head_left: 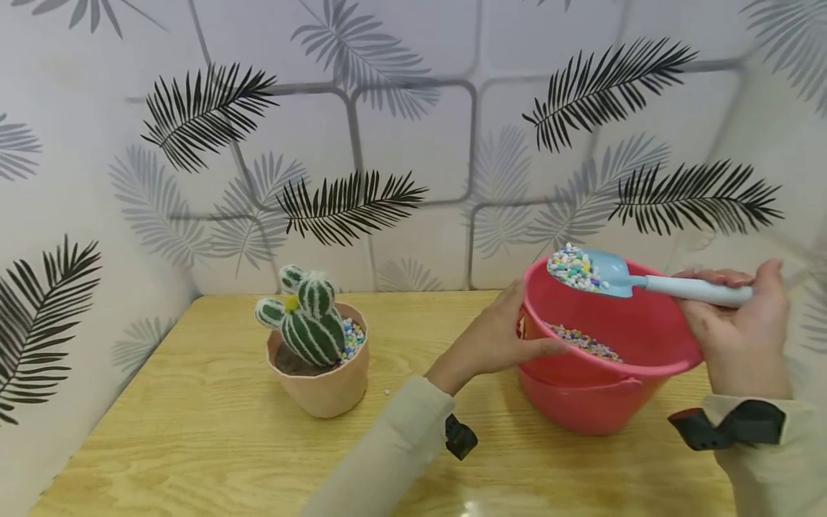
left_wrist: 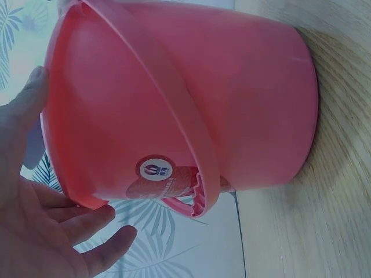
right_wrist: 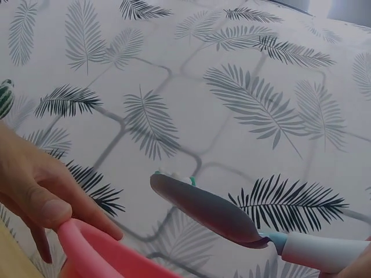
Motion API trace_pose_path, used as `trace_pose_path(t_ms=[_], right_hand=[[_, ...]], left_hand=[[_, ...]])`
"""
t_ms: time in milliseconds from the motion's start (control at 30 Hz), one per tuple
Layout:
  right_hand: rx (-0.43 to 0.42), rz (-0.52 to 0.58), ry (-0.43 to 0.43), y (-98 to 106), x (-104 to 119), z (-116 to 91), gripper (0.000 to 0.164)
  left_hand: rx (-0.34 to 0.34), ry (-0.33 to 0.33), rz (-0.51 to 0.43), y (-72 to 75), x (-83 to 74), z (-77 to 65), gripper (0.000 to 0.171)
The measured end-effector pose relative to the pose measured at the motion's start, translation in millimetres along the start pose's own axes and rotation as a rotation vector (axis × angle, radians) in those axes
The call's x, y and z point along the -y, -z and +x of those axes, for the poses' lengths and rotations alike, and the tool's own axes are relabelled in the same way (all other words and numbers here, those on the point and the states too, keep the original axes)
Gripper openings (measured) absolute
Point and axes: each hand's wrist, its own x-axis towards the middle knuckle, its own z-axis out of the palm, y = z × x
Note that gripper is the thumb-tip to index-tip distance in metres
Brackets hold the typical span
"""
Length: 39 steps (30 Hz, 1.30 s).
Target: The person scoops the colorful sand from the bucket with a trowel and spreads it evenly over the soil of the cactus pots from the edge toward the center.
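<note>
We see right hand (head_left: 743,330) gripping blue scoop (head_left: 620,276) of coloured pebbles (head_left: 571,267) above pink bucket (head_left: 601,402); left hand (head_left: 497,334), fingers straight, steadies rim at 9 o'clock.

A light wooden desk (head_left: 194,431) with a visible grain stands in a corner, closed in on three sides by pale wallpaper (head_left: 413,108) printed with black and grey palm fronds and rounded grey squares; soft, even light falls across it
</note>
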Motion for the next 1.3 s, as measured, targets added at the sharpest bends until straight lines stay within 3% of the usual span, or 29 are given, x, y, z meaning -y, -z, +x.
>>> trace_pose_path(t_ms=[200,467,733,1067,1300], right_hand=[[0.043,-0.027,0.035,3.8,-10.7,0.1,0.055],[0.044,0.033,-0.006,7.5,-17.9,-0.1,0.058],[0.003,0.048,-0.061,5.8,-31.1,2.3,0.056],[-0.055,-0.029,0.004,9.8,-56.2,1.4,0.045],[-0.032,-0.045,-0.022,11.3,-69.1,4.5,0.048]], left_hand=[[0.014,-0.008,-0.007,7.9,4.8,-3.4,0.085],[0.019,0.128,0.021,14.4,8.3,-10.7,0.073],[-0.005,0.147,0.046,27.8,11.3,-19.1,0.066],[-0.07,0.161,0.083,45.6,18.8,-34.8,0.059],[-0.095,0.16,0.072,58.4,21.1,-48.8,0.054]])
